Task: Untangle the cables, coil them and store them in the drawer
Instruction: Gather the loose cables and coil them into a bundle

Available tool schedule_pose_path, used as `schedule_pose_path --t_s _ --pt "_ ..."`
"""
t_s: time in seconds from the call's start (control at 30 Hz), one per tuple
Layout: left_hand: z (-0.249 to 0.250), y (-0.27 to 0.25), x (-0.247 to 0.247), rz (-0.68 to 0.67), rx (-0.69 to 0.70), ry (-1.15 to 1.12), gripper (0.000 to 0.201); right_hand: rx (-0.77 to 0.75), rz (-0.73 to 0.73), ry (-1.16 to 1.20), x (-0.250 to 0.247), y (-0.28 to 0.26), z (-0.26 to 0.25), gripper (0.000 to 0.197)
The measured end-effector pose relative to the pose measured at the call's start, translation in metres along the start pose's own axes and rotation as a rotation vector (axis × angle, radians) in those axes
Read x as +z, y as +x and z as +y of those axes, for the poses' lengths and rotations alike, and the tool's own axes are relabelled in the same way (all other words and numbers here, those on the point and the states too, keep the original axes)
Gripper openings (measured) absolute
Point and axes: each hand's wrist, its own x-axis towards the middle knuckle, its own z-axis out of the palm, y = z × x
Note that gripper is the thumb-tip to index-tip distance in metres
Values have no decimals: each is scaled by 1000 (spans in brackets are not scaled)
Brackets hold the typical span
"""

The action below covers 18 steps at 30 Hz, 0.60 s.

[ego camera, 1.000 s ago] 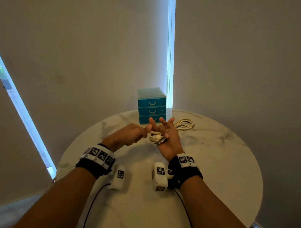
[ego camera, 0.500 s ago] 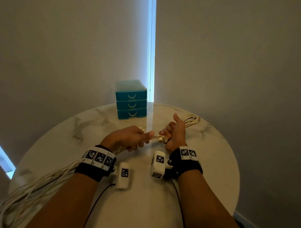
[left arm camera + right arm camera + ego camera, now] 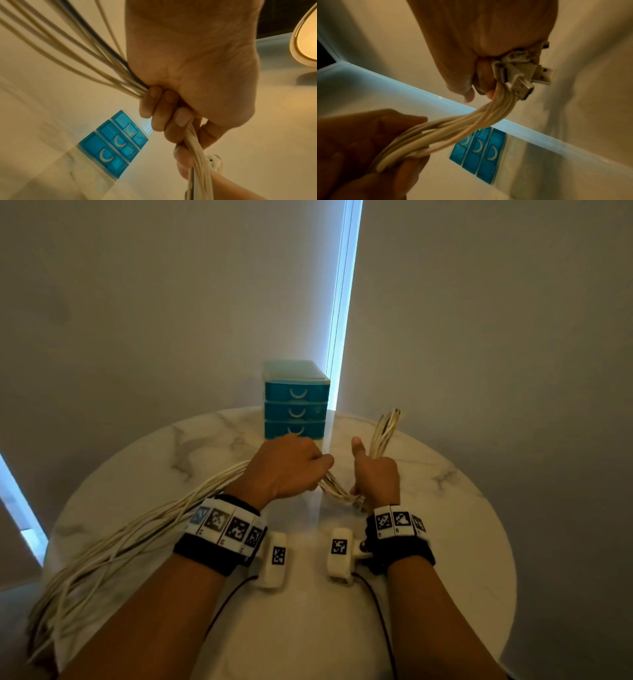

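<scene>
A bundle of several cream-white cables [image 3: 337, 491] runs between my two hands above the round marble table [image 3: 455, 535]. My left hand [image 3: 287, 467] grips the bundle in a fist [image 3: 164, 112]; long strands [image 3: 113, 546] trail from it to the lower left, past the table edge. My right hand [image 3: 375, 477] grips the cables with its thumb up; a folded loop [image 3: 387, 429] sticks up behind it. USB plugs [image 3: 527, 75] poke out of the right fist. The blue three-drawer unit [image 3: 296, 402] stands at the table's back, all drawers shut.
Grey walls enclose the table on both sides, with a bright vertical window strip [image 3: 342, 302] behind the drawer unit. Another lit strip [image 3: 20, 501] shows at the far left. Thin black wrist-camera leads [image 3: 226, 604] hang over the near table surface.
The right hand closed from open, upturned fingers into a fist with the thumb up and lifted the cable loop off the table. The left hand closed round the bundle, and long strands now trail left.
</scene>
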Motion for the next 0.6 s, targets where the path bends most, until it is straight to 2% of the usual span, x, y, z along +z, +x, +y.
schedule_pose_path --t_s 0.1,0.23,0.3,0.37,0.5,0.6 --pt "-7 1 -1 149 22 9 56 -84 -138 -156 9 -15 -5 91" --pt "-20 2 -6 302 10 -21 62 -34 -498 17 28 -39 -16 105" --pt "-26 2 -9 343 -11 -46 57 -24 -659 20 33 -49 -22 95" --pt "-30 1 -12 374 -49 -111 58 -30 -813 56 36 -56 -24 94" --pt "-38 2 -13 341 -105 -210 59 7 -1003 93 35 -56 -18 89" --pt "-40 2 -12 257 -108 -262 56 -33 -1090 -58 36 -54 -11 90"
